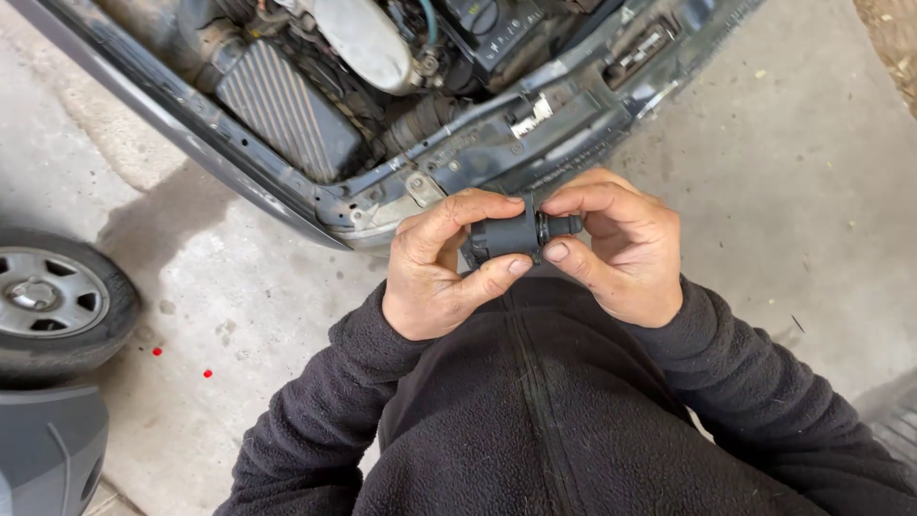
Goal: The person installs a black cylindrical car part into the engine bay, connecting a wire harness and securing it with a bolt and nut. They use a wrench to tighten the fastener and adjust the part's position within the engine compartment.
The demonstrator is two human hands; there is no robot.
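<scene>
Dark fleece sleeves (535,420) filled the bottom of the view, above a concrete floor (802,172) where an open engine bay (315,105) ran along the top edge and a wheel (48,301) sat at the left edge. Left hand (435,268) and right hand (621,253) both gripped a small black cylindrical part (511,234) between them, just above the chest.

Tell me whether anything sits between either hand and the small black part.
Nothing visible does. The left hand and right hand both grip the black part directly, fingers wrapped on it, above the dark fleece jacket.
</scene>
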